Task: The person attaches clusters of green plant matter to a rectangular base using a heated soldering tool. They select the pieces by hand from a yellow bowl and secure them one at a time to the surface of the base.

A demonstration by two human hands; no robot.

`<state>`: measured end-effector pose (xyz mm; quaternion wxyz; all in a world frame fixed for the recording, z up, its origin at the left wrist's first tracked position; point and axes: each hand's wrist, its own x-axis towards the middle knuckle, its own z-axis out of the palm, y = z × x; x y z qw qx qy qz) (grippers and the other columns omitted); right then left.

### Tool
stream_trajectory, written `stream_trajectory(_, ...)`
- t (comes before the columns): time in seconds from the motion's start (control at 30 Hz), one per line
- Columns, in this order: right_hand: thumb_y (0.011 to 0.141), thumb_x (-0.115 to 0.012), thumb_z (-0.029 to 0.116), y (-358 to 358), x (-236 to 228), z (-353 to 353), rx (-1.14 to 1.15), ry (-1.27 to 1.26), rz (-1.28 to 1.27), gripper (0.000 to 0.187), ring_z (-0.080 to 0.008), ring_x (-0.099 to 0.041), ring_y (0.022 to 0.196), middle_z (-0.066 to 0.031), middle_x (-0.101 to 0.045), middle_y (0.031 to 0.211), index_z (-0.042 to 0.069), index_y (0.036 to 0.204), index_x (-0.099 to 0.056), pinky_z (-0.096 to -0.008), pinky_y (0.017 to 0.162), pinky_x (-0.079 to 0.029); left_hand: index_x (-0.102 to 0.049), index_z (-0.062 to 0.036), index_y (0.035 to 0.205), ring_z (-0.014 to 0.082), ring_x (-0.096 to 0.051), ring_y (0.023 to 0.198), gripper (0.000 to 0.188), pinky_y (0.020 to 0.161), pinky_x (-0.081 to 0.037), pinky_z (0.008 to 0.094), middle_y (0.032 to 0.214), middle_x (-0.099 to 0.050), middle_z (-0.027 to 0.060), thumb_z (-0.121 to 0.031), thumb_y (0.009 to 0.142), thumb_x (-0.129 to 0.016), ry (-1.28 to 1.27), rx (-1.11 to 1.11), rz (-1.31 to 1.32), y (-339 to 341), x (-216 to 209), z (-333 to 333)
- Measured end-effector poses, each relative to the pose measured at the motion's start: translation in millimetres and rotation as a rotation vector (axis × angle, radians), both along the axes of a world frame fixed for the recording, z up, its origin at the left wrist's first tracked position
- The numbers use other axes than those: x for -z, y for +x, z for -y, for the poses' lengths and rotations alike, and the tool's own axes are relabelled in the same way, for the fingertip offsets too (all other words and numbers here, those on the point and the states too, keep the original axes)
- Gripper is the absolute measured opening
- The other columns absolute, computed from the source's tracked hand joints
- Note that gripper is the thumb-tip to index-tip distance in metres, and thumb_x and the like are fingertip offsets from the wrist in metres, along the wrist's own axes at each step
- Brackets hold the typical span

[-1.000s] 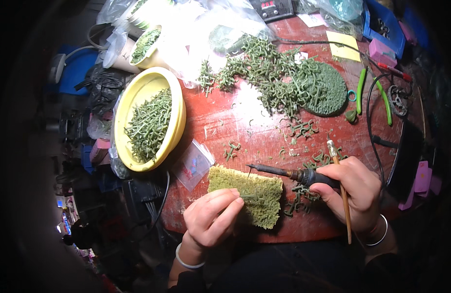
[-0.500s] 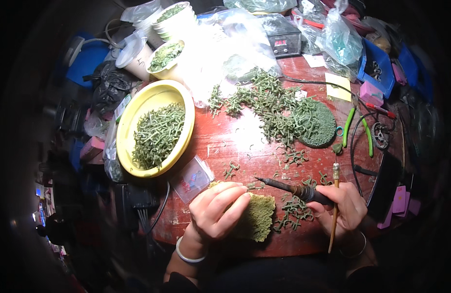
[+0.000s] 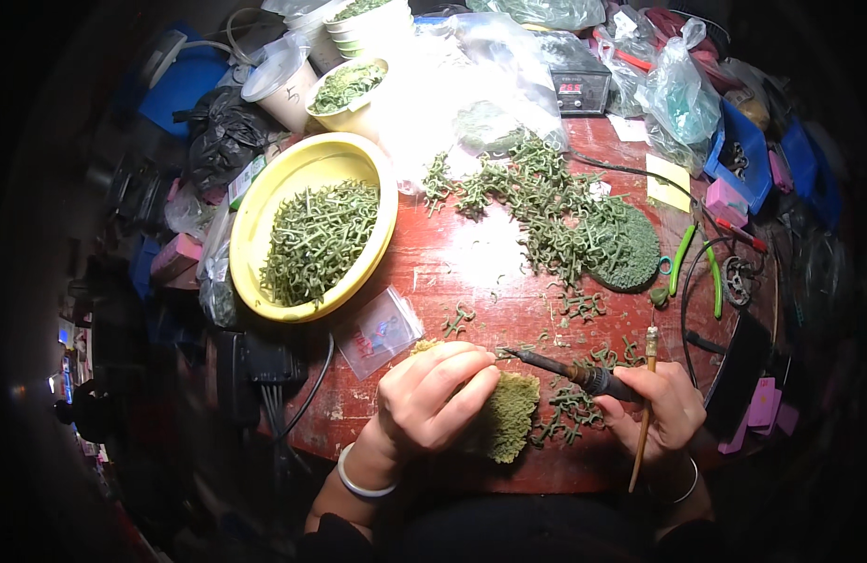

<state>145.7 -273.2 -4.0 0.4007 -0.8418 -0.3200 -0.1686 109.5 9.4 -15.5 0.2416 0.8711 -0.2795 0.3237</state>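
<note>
My left hand (image 3: 433, 399) is closed in a pinch over a rough yellow-green sponge-like block (image 3: 514, 418). Whatever its fingertips hold is too small or hidden to make out. In my right hand (image 3: 666, 408) is a soldering iron (image 3: 598, 380), its dark tip pointing left, right by the left fingertips. The same hand also holds a thin wooden brush (image 3: 646, 422), upright between its fingers. Small green branched wax-like pieces (image 3: 570, 413) lie on the red table (image 3: 433, 253) just right of the block.
A yellow basin (image 3: 387, 211) full of green pieces stands at the left. A heap of them (image 3: 537, 202) lies far off, beside a round green disc (image 3: 631, 249). Green-handled pliers (image 3: 681, 261), a clear zip bag (image 3: 382, 333), a soldering station (image 3: 581, 80) and tubs (image 3: 349, 94) surround the work.
The iron's tip has come closer to my left fingertips. The whole view has shifted slightly, so the table things appear further right. Both hands keep their grip.
</note>
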Motion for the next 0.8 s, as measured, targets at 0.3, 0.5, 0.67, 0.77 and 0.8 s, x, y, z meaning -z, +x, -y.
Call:
stream_trajectory(0.3,0.081,-0.09,0.019,0.3,0.8,-0.7,0.001,-0.01,-0.003,0.033,-0.0206,-0.062,0.066,-0.0095,-0.068,0.083,0.001,0.103,-0.072,-0.0304,0.057,-0.049,-0.069,0.0006,0.103,0.0277,-0.073,0.082,0.026,0.068,-0.062,0.0354,0.098,-0.072,0.0117,0.007,0.079,-0.075,0.004,-0.001,-0.01,-0.7,-0.8,-0.2)
stream_trajectory(0.5,0.08,-0.09,0.018,0.5,-0.1,-0.9,0.011,-0.016,-0.013,0.033,-0.0203,-0.062,0.066,-0.0093,-0.067,0.082,0.001,0.103,-0.072,-0.03,0.057,-0.049,-0.069,0.0006,0.104,0.0276,-0.073,0.082,0.027,0.068,-0.062,0.0353,0.099,-0.071,0.0116,0.008,0.078,-0.076,-0.001,-0.002,-0.006,-0.9,0.8,0.7)
stream_trajectory(0.67,0.079,-0.092,0.019,0.2,-2.9,1.1,0.001,-0.06,-0.019,0.037,-0.0247,-0.068,0.067,-0.0111,-0.068,0.085,0.002,0.105,-0.072,-0.0325,0.059,-0.054,-0.069,0.0007,0.104,0.0276,-0.073,0.082,0.027,0.068,-0.063,0.0353,0.098,-0.071,0.0116,0.007,0.079,-0.076,-0.003,-0.01,-0.013,-2.1,0.9,1.3)
stream_trajectory(0.77,0.079,-0.092,0.02,-0.8,-3.8,-0.4,0.01,-0.055,-0.005,0.037,-0.0248,-0.068,0.067,-0.0114,-0.067,0.084,0.002,0.105,-0.073,-0.0325,0.058,-0.053,-0.069,0.0008,0.103,0.0277,-0.073,0.082,0.026,0.068,-0.063,0.0354,0.098,-0.071,0.0116,0.007,0.079,-0.076,-0.004,-0.011,-0.019,-2.9,1.4,0.4)
stream_trajectory(0.8,0.081,-0.09,0.02,-1.8,-2.2,-0.2,0.019,-0.025,-0.011,0.035,-0.0229,-0.064,0.067,-0.0113,-0.068,0.085,0.001,0.104,-0.073,-0.0314,0.059,-0.051,-0.069,0.0007,0.103,0.0278,-0.073,0.081,0.026,0.068,-0.062,0.0354,0.099,-0.071,0.0117,0.007,0.079,-0.075,-0.007,-0.009,-0.018,-2.9,1.9,0.3)
